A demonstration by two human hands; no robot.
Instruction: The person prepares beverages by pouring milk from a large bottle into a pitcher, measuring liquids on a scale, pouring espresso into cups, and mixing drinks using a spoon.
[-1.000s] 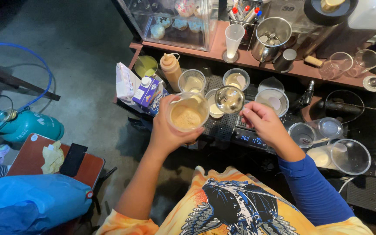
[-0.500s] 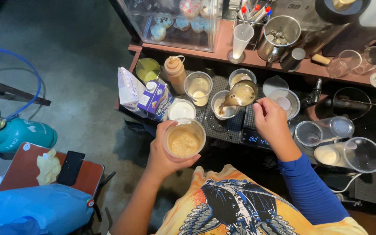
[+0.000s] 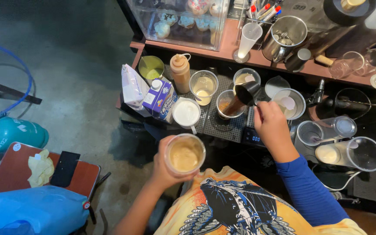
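My left hand (image 3: 164, 167) grips a clear plastic cup of creamy beige drink (image 3: 185, 153), held close to my chest below the counter. My right hand (image 3: 271, 126) tips a small dark pitcher (image 3: 247, 92), and brown liquid runs from it into a clear cup (image 3: 225, 105) standing on the perforated drip tray (image 3: 212, 124). A white-lidded container (image 3: 186, 113) sits just left of that cup. Behind it stand two more clear cups (image 3: 203, 85) with pale liquid at the bottom.
A purple-and-white carton (image 3: 159, 99), a white bag (image 3: 132, 87), a squeeze bottle (image 3: 180, 72) and a green-filled steel cup (image 3: 150, 67) crowd the counter's left end. Empty plastic cups (image 3: 349, 152) lie right. A teal gas cylinder (image 3: 9, 132) and a small table (image 3: 44, 174) stand at left.
My left hand has drawn the beige drink back from the counter toward my body. My right hand has tilted the dark pitcher further over the cup on the tray.
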